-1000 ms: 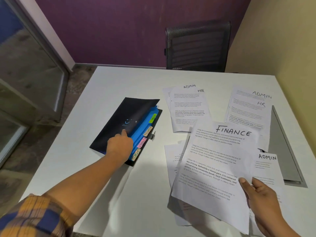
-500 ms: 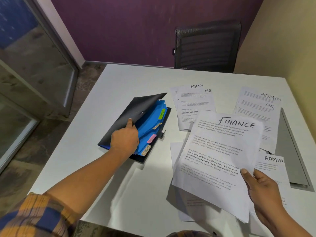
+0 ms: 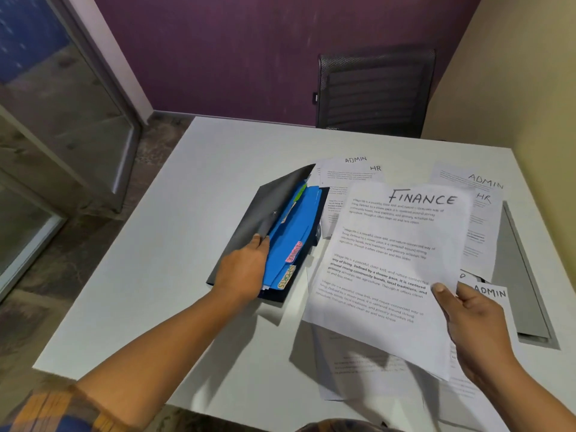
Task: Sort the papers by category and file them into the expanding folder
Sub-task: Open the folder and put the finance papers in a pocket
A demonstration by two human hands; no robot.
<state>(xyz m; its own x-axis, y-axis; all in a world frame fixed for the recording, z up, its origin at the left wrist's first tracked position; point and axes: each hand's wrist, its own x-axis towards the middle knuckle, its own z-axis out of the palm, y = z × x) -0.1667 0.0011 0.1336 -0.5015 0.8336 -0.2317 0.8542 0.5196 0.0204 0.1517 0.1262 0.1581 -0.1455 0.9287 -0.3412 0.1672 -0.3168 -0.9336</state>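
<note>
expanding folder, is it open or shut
Open: the left hand holds the dark flap of the expanding folder raised, baring blue dividers and their tabs.

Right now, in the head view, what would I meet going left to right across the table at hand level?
left hand gripping the black cover → expanding folder, blue dividers showing → FINANCE sheet → right hand holding that sheet → grey panel set in the table.
</note>
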